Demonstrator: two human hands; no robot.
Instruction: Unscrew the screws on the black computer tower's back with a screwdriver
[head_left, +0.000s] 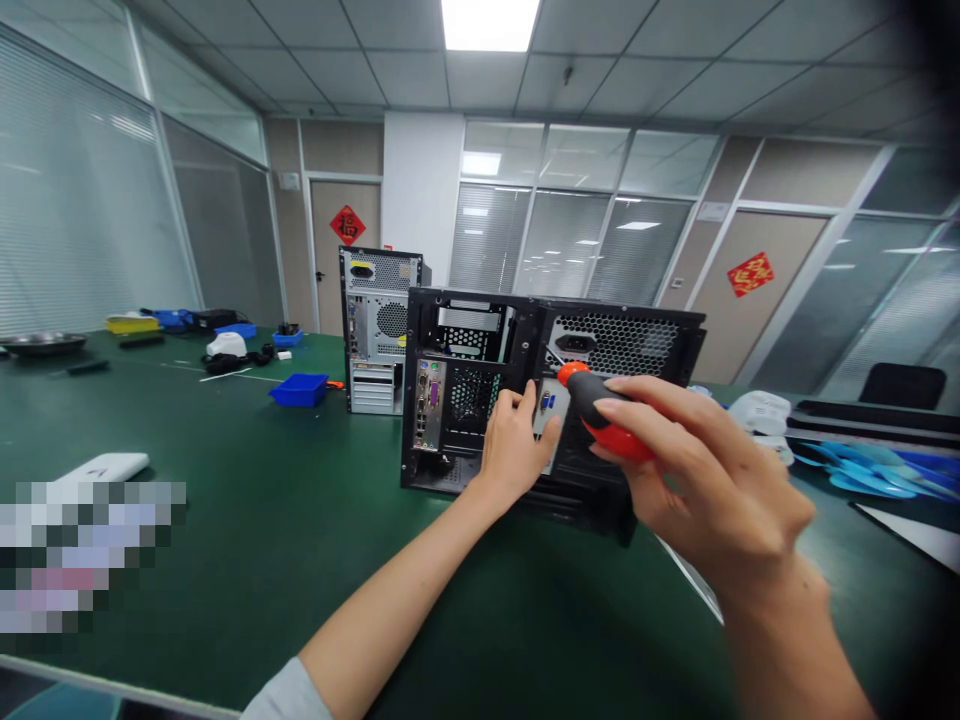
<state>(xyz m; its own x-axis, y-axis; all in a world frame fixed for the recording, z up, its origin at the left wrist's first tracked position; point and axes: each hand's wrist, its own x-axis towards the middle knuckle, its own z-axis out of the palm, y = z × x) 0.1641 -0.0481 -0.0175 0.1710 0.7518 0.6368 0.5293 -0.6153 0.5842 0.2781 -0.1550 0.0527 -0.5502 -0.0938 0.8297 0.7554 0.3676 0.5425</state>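
From where I stand, the black case (527,345) sits upright on the green table (300,560), rear panels facing the person; whether it is one body or two side by side, I can't tell. The right hand (712,490) grips the red-and-black screwdriver (589,393) by its handle, shaft slanting up and left just beside the power socket (576,343). I can't tell whether the tip touches metal. The left hand (514,445) is at the middle of the panels, thumb and forefinger spread apart, forefinger by the dark upright edge and thumb beside the blue port (547,402).

Close behind on the left, the grey case (376,335) partly overlaps the black frame's outer edge, so that side is tight at the back. The blue tray (300,390) lies left of it. A broad stretch of green runs from the black case's lower edge to the near table rim, crossed by the left forearm. Blue items (877,470) lie well to the right.
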